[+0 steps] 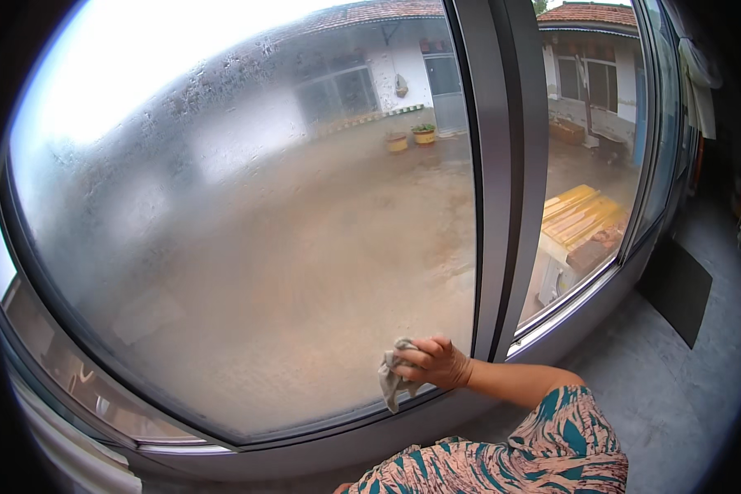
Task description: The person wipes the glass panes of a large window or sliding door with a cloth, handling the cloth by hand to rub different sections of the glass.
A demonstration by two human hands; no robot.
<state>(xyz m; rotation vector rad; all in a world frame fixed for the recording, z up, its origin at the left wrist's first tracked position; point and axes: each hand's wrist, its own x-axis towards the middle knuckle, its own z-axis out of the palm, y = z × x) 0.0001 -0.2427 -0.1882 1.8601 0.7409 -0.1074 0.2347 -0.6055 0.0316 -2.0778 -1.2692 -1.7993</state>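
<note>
My right hand (442, 363) is closed around a crumpled light grey cloth (399, 375). It presses the cloth to the lower right part of a large window pane (247, 329), close to the dark frame (492, 206). The pane is fogged, with water drops and streaks toward its upper left. The bare right forearm reaches in from a patterned short sleeve (564, 420). Only a sliver of skin beside the sleeve shows at the lower edge on the left side; my left hand is out of view.
To the right, a second window section (589, 181) looks onto a yard with a yellow slatted thing (580, 216). Potted plants (423, 134) stand outside. A dark mat (677, 290) lies on the grey floor. White fabric (66, 445) hangs at lower left.
</note>
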